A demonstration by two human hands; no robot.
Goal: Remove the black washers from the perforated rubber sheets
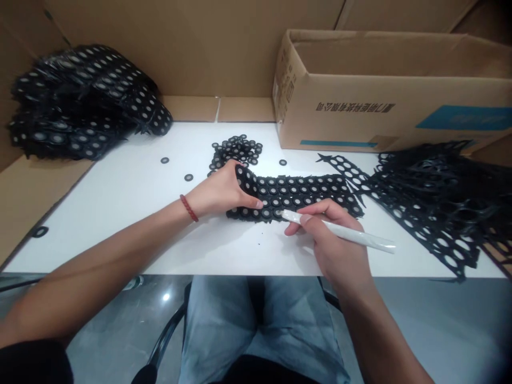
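A black sheet studded with small round grey-centred discs lies in the middle of the white table. My left hand grips the sheet's left end, thumb on top and fingers curled under its lifted edge. My right hand is closed on a white stick-like tool, held like a pen. The tool's tip touches the sheet's near edge. Behind the sheet sits a small heap of loose black rings.
A pile of filled black sheets rests at the back left. Emptied sheets with open holes are heaped at the right. An open cardboard box stands at the back right. Single rings lie scattered on the table.
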